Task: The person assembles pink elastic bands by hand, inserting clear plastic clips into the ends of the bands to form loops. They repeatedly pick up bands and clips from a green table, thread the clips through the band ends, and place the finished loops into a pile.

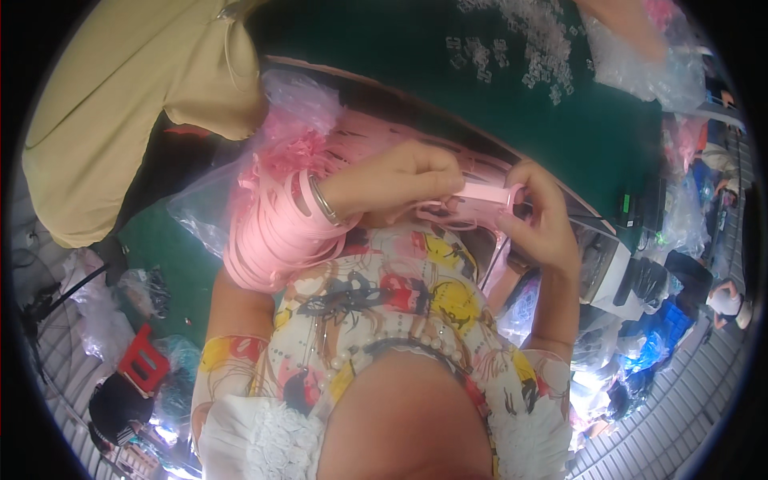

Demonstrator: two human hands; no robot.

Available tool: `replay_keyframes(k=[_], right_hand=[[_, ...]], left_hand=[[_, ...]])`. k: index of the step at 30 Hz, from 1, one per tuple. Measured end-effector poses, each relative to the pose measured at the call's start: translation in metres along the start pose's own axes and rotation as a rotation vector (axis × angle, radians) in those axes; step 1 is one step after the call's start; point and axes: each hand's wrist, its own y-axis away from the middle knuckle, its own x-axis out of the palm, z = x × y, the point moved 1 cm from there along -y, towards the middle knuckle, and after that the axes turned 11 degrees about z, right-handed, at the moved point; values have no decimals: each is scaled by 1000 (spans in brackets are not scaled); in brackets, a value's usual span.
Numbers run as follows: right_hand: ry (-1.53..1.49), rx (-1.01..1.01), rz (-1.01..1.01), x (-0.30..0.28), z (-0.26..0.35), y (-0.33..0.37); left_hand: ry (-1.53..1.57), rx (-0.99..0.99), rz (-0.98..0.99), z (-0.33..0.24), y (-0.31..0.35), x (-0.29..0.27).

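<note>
A flat pink strap (486, 192) stretches between my two hands, in front of my chest. My left hand (404, 178) pinches its left end, fingers curled closed. At the other end my right hand (542, 214) grips the strap between thumb and fingers, where it bends into a small loop. Many similar pink straps (272, 240) hang in a thick bundle around my left forearm, below a metal bangle (322, 200). More pink straps (376, 132) lie along the table edge beyond my left hand. Whether a small fitting sits in the loop I cannot tell.
Small clear plastic pieces (536, 48) lie scattered on the dark green table (448, 104). A clear plastic bag (304, 100) rests by the pink bundle. At upper right, another person's blurred arm (628, 28) reaches over a plastic bag (648, 72). Khaki cloth (136, 104) fills the upper left.
</note>
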Motion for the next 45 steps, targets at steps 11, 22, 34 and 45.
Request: replay_keyframes(k=[11,22,34,45], right_hand=[[-195,-39,12,21,-24,6],[-528,28,-101,26,-29,13],[-656,73,-64,27,-48,18],[-536,33,-40,27,-49,13]], left_hand=[[-761,342,-154,6,-2,10],[-378,174,-124,-3,-10,9],[-271,159,-64,-6,-15,2],[-157,154,-64,-5,-10,-3]])
